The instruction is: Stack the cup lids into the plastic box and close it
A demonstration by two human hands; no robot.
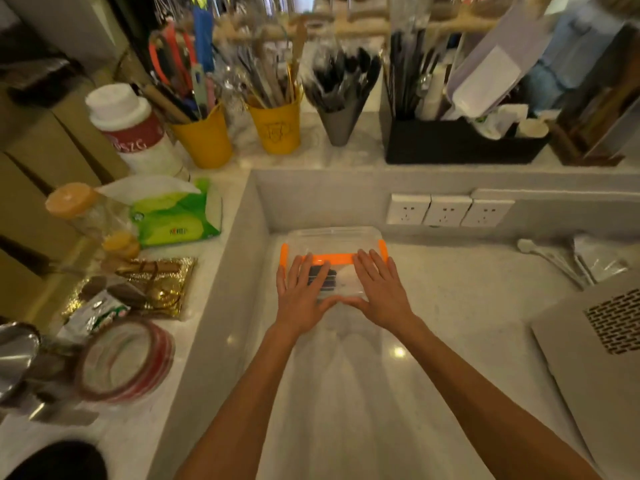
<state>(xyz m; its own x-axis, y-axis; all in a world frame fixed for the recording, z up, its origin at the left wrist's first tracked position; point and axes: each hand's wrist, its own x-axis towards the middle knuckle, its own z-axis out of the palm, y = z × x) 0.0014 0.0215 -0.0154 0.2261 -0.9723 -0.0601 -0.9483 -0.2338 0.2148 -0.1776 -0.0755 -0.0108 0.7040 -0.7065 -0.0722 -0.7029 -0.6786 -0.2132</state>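
Note:
A clear plastic box (334, 237) with orange clips sits on the pale counter near the back wall. Its transparent cover lies on top. Dark cup lids (327, 279) show through the cover, stacked inside, with something white beside them. My left hand (300, 294) lies flat on the left half of the cover, fingers spread. My right hand (380, 289) lies flat on the right half, and the two thumbs nearly meet at the near edge. Fingertips of both hands reach the long orange clip (332, 259) across the box.
Three wall sockets (446, 210) sit behind the box. A raised ledge on the left carries tape rolls (126, 360), a tissue pack (175, 216), jars and snack bags. Yellow cups (275, 128) of utensils and a black organiser (460, 142) stand on the back shelf. A grey perforated device (602, 344) lies at right.

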